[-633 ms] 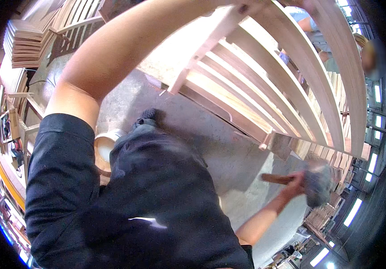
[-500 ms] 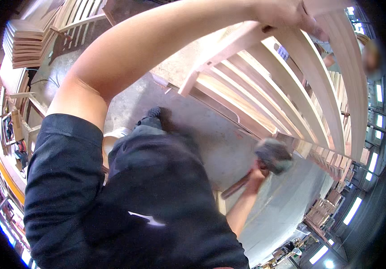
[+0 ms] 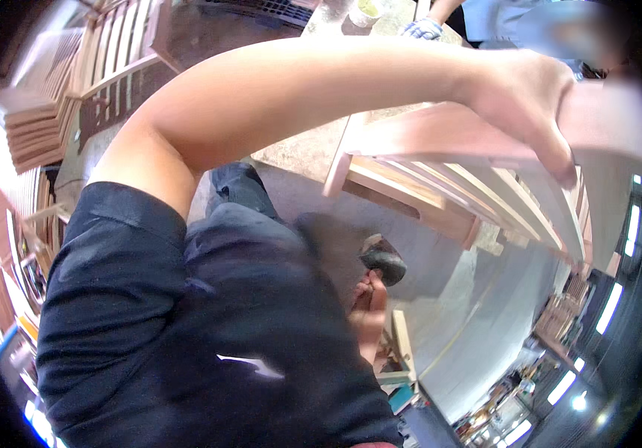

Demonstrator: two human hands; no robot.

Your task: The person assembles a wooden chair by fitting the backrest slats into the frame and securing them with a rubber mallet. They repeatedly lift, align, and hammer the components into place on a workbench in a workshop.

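Observation:
My left arm reaches across to the upper right, where my left hand [image 3: 526,104] is closed over the top edge of a pale wooden slatted frame [image 3: 429,134]. Its thumb lies along the near face, while the other fingers are partly hidden behind the wood. Several slats [image 3: 478,198] run below the wide rail. My right hand [image 3: 368,299] is wrapped round the handle of a mallet and held close in front of my body. The mallet's dark, worn head [image 3: 383,259] is apart from the frame.
Across the worktable [image 3: 302,149], another person's gloved hand [image 3: 422,28] rests near a pale cup [image 3: 366,13]. Slatted wooden pieces [image 3: 37,131] are stacked at the far left. A small wooden frame [image 3: 403,340] stands right of my body, and more wooden parts [image 3: 560,310] lie farther right.
My right hand has drawn the mallet left, toward my body and away from the slatted frame. The frame has tilted under my left hand. The other person's gloved hand shows more clearly.

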